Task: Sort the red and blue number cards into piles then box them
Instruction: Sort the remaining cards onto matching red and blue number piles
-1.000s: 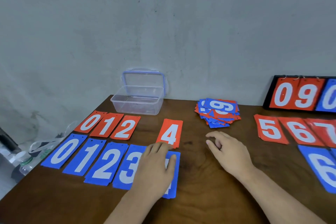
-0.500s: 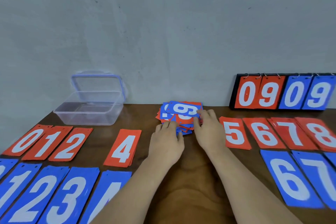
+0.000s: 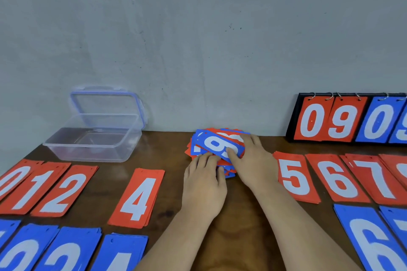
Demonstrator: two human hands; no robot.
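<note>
A mixed pile of red and blue number cards (image 3: 198,146) lies at the back middle of the wooden table. My right hand (image 3: 255,160) pinches the top blue card (image 3: 217,146), thumb on its face and fingers over its right end. The fingers of my left hand (image 3: 203,182) curl onto the pile's near left edge. Sorted red piles 0 (image 3: 13,185), 1 (image 3: 36,189), 2 (image 3: 66,191) and 4 (image 3: 138,198) lie to the left. Red 5 (image 3: 295,177), 6 (image 3: 337,179) and 7 (image 3: 374,179) lie to the right. Blue piles (image 3: 72,251) run along the front.
A clear plastic box (image 3: 66,149) stands at the back left, its lid open against the wall. A black flip scoreboard (image 3: 352,119) leans on the wall at the back right. More blue piles (image 3: 370,240) lie at the front right. Bare wood (image 3: 237,237) shows between my forearms.
Both hands left the blue 4 area and came onto the mixed pile. My right thumb has moved onto the top blue card, which is now slanted. The view swung right.
</note>
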